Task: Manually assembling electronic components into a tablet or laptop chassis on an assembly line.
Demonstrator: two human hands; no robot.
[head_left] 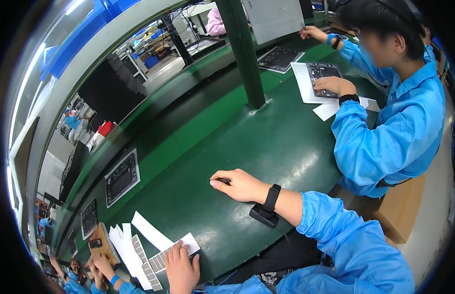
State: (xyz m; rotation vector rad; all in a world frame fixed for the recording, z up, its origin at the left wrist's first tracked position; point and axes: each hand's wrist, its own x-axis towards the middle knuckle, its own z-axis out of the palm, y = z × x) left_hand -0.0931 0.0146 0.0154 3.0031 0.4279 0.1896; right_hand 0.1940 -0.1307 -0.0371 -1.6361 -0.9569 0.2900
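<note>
My right hand (243, 186) is held over the middle of the green table, its fingers closed round a small dark thing (224, 181). Only a short bit of that thing shows, so its kind is unclear. At the near edge, my left hand (182, 269) lies with its fingers outstretched on a strip of grey rectangular stickers (158, 262). A white paper piece (191, 243) sticks out by its fingertips. To the left are a second sticker strip (145, 259), a blank white strip (148, 230) and a pile of white strips (124, 250).
At right, a co-worker in blue rests one hand on a dark tablet-like panel (321, 72). Another panel (280, 59) lies beyond it. Further panels (122, 178) line the far left belt. A green post (243, 63) rises from the table (227, 142). More hands work at lower left.
</note>
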